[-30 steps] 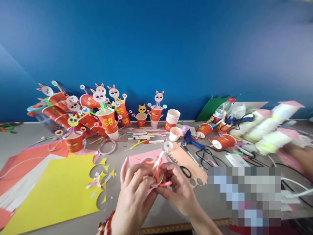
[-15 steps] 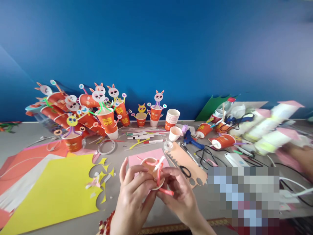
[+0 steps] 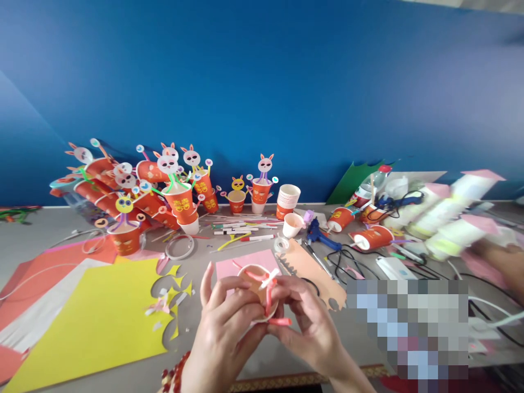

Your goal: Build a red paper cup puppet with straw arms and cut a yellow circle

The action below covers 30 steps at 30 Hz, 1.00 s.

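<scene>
A paper cup [image 3: 259, 292] is tilted with its mouth toward me, and my left hand [image 3: 225, 322] has its fingers wrapped around the near side. Pink bendy straws [image 3: 269, 299] lie across and inside the mouth, joined by a white strip [image 3: 269, 279]. One pink end sticks out past the rim at the lower right. My right hand [image 3: 309, 322] pinches at the right rim, its fingertips on the pink straw. The outer wall of the cup is mostly hidden by my fingers.
Orange paper cups with rabbit-face figures [image 3: 179, 197] crowd the left back. Yellow paper [image 3: 98, 305] lies left, pink paper [image 3: 245, 261] beneath the cup. A blue glue gun [image 3: 323, 237], cables, a cup stack [image 3: 287, 199] and paper rockets [image 3: 462, 234] stand right. Another person's hand [image 3: 499, 267] shows at right.
The view has shifted slightly. My hands and the cup have moved a little to the right, and my right fingers have shifted a little around the pink straw at the rim.
</scene>
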Motion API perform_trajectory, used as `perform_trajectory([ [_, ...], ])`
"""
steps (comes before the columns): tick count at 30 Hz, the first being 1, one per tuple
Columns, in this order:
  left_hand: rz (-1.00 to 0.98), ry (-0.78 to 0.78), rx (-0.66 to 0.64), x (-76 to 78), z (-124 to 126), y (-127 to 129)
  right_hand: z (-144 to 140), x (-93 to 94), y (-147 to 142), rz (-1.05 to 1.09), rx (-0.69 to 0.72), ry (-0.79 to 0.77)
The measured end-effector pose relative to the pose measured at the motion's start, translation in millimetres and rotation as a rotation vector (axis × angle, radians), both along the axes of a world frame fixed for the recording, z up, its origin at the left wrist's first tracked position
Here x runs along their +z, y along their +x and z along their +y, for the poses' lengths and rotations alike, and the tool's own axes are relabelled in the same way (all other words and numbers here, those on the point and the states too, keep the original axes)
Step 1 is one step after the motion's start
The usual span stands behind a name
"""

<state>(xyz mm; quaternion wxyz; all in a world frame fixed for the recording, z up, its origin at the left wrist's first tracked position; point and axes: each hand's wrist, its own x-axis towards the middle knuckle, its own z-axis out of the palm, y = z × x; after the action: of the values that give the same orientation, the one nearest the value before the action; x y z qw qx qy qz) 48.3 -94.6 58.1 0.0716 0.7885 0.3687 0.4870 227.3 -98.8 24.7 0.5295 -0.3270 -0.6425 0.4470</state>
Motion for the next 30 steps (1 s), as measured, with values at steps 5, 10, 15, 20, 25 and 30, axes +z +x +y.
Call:
perform_trajectory([
  [5, -0.040, 0.013, 0.040, -1.1, -1.6, 2.1, -2.8, -2.9, -6.0, 0.067, -0.012, -0.016],
  [10, -0.097, -0.026, 0.006, -3.8, -1.6, 3.7, -5.2, 0.7, -5.7, 0.059, -0.013, -0.016],
  [15, -0.104, -0.091, -0.020, -2.0, -1.7, 4.3, -3.4, 3.9, -2.6, -0.096, -0.070, 0.055],
  [20, -0.078, -0.126, -0.094, -1.1, 1.3, 3.2, 0.1, 1.0, -2.0, -0.161, -0.103, 0.138],
  [25, -0.074, -0.152, -0.094, -4.6, 6.5, 4.1, 4.2, -5.5, -0.9, -0.174, -0.142, 0.160],
  [30, -0.047, -0.151, -0.101, -1.5, 11.0, 3.0, 7.8, -4.1, -1.1, -0.155, -0.108, 0.140],
])
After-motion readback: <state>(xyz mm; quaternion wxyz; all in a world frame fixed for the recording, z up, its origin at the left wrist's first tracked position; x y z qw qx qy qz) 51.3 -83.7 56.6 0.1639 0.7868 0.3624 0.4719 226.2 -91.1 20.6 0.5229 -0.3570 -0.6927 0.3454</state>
